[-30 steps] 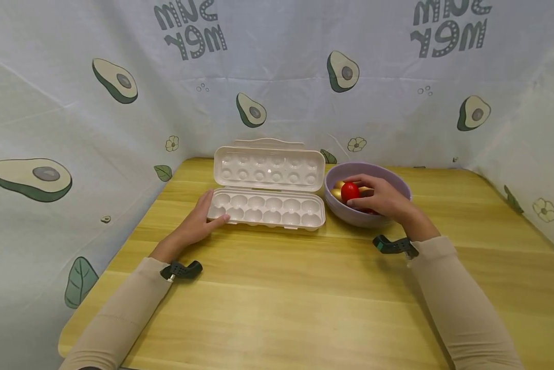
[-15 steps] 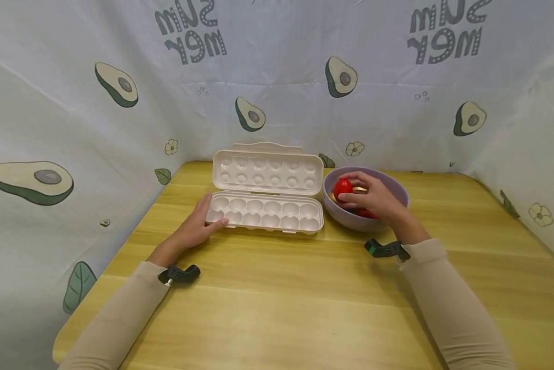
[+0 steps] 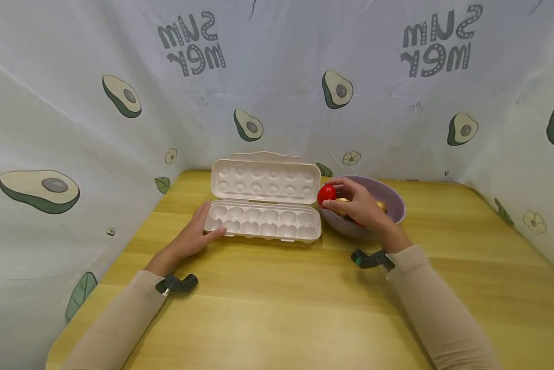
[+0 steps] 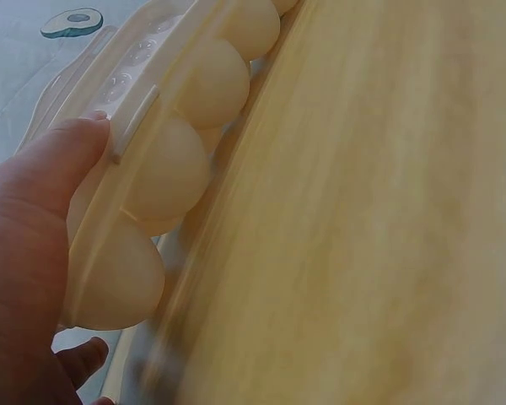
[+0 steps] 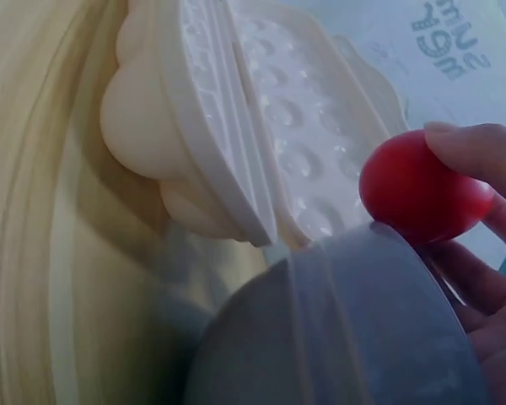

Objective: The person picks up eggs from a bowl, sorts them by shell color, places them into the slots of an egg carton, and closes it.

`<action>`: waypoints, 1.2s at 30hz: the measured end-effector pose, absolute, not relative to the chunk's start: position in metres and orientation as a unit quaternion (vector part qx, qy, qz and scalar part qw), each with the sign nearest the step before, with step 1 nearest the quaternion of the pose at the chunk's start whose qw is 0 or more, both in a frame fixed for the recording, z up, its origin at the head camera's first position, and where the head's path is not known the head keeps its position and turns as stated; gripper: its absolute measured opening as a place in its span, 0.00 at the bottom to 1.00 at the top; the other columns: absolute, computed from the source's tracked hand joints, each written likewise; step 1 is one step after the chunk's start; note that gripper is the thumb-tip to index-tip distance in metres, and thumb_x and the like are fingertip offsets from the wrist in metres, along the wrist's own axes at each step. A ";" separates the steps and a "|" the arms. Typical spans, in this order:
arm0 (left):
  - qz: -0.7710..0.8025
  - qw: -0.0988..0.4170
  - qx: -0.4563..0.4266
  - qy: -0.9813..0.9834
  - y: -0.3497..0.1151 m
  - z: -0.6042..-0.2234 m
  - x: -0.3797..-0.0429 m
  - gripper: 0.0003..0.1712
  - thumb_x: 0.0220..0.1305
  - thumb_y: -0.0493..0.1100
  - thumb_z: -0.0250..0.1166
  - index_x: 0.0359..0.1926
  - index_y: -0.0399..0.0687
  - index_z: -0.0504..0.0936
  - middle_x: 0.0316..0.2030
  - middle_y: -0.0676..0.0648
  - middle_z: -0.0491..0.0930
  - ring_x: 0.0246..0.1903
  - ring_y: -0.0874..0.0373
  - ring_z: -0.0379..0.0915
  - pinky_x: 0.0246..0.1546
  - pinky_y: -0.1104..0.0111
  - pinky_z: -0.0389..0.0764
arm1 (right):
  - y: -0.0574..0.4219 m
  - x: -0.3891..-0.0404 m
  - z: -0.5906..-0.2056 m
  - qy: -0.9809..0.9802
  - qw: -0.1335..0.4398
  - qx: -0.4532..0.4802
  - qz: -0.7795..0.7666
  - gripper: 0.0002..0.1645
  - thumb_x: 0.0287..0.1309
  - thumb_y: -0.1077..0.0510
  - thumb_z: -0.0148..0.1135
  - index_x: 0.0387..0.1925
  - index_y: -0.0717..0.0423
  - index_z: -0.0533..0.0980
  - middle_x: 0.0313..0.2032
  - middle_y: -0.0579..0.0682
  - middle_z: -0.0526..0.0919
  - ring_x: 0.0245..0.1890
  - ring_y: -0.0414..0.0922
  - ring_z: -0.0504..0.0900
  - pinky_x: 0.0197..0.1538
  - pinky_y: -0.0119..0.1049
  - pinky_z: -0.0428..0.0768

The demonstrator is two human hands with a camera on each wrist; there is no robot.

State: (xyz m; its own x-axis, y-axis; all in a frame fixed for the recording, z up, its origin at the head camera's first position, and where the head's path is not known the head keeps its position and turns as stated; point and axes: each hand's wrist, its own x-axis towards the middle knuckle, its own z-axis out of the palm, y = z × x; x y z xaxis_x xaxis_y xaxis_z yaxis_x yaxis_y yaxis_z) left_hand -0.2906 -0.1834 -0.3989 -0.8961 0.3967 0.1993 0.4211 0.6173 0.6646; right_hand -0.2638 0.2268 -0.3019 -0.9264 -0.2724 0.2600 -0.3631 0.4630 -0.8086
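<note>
You're pinching the red egg (image 3: 326,196) in your right grip (image 3: 356,205), thumb and fingers spreading just its width, at the left rim of the purple bowl (image 3: 391,194). Your left grip (image 3: 190,240) is holding the open egg carton (image 3: 264,224) by its left end (probably steadying it).

White cloth walls (image 3: 286,77) with creases, printed avocados (image 3: 337,90), flowers (image 3: 171,156), leaves (image 3: 163,184), mirrored grey lettering (image 3: 189,28); yellowish wood-grain table (image 3: 268,308), rounded corners, soft glare on top

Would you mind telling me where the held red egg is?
In the head view, right of centre: the red egg is in the right grip, near the left rim of the purple bowl, beside the open carton.
</note>
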 end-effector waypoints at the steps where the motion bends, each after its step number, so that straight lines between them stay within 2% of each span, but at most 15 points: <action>1: -0.373 0.016 -0.228 -0.899 -0.183 -0.399 -0.290 0.54 0.58 0.64 0.55 0.70 0.48 0.31 0.69 0.43 0.33 0.67 0.50 0.30 0.63 0.51 0.42 | 0.225 -0.264 -0.303 -0.851 0.050 0.195 0.485 0.28 0.51 0.60 0.65 0.54 0.60 0.67 0.47 0.59 0.76 0.45 0.55 0.75 0.38 0.37 0.79; 3: -0.371 0.016 -0.229 -0.900 -0.183 -0.399 -0.289 0.54 0.58 0.64 0.55 0.70 0.49 0.31 0.69 0.43 0.34 0.67 0.50 0.30 0.63 0.50 0.42 | 0.221 -0.265 -0.306 -0.851 0.058 0.207 0.479 0.28 0.49 0.61 0.66 0.53 0.62 0.68 0.46 0.60 0.76 0.45 0.55 0.75 0.39 0.32 0.78; 6: -0.369 0.019 -0.228 -0.901 -0.183 -0.398 -0.288 0.54 0.58 0.64 0.55 0.70 0.49 0.32 0.69 0.42 0.34 0.67 0.50 0.31 0.63 0.51 0.42 | 0.217 -0.267 -0.309 -0.853 0.064 0.218 0.469 0.27 0.48 0.61 0.66 0.51 0.63 0.69 0.44 0.60 0.77 0.44 0.55 0.76 0.40 0.31 0.78; 13: -0.368 0.014 -0.228 -0.901 -0.184 -0.396 -0.288 0.54 0.58 0.64 0.54 0.70 0.49 0.31 0.69 0.44 0.33 0.67 0.51 0.30 0.64 0.51 0.42 | 0.216 -0.281 -0.327 -0.878 0.063 0.222 0.419 0.25 0.48 0.49 0.67 0.49 0.46 0.70 0.44 0.41 0.77 0.45 0.41 0.75 0.46 0.37 0.75; 15: -0.368 0.011 -0.225 -0.902 -0.184 -0.397 -0.289 0.54 0.58 0.65 0.54 0.70 0.49 0.31 0.69 0.45 0.33 0.67 0.52 0.30 0.64 0.52 0.42 | 0.214 -0.281 -0.329 -0.885 0.071 0.234 0.397 0.25 0.48 0.48 0.67 0.48 0.45 0.71 0.43 0.40 0.77 0.45 0.40 0.74 0.46 0.39 0.75; 22: -0.367 0.009 -0.220 -0.904 -0.184 -0.399 -0.288 0.54 0.57 0.66 0.54 0.70 0.51 0.31 0.69 0.47 0.33 0.67 0.53 0.30 0.64 0.53 0.43 | 0.210 -0.283 -0.334 -0.902 0.105 0.284 0.308 0.24 0.44 0.52 0.70 0.45 0.49 0.72 0.38 0.43 0.77 0.38 0.45 0.75 0.43 0.43 0.75; 27: -0.365 0.012 -0.220 -0.905 -0.185 -0.402 -0.288 0.54 0.57 0.66 0.54 0.70 0.50 0.32 0.69 0.46 0.33 0.67 0.53 0.31 0.64 0.53 0.43 | 0.207 -0.284 -0.337 -0.922 0.117 0.286 0.235 0.24 0.42 0.51 0.71 0.43 0.47 0.72 0.36 0.43 0.76 0.37 0.45 0.74 0.42 0.39 0.73; 30: -0.366 0.013 -0.219 -0.904 -0.185 -0.403 -0.287 0.54 0.57 0.66 0.54 0.70 0.51 0.32 0.69 0.46 0.34 0.67 0.52 0.31 0.64 0.53 0.43 | 0.204 -0.281 -0.337 -0.931 0.114 0.276 0.210 0.24 0.42 0.50 0.71 0.43 0.46 0.72 0.35 0.42 0.75 0.38 0.45 0.72 0.43 0.40 0.68; 36: -0.370 0.015 -0.218 -0.903 -0.184 -0.400 -0.286 0.54 0.57 0.65 0.54 0.70 0.49 0.32 0.69 0.45 0.34 0.67 0.51 0.31 0.64 0.52 0.43 | 0.201 -0.280 -0.337 -0.937 0.108 0.268 0.195 0.24 0.41 0.50 0.71 0.42 0.47 0.72 0.36 0.42 0.76 0.43 0.45 0.68 0.48 0.49 0.59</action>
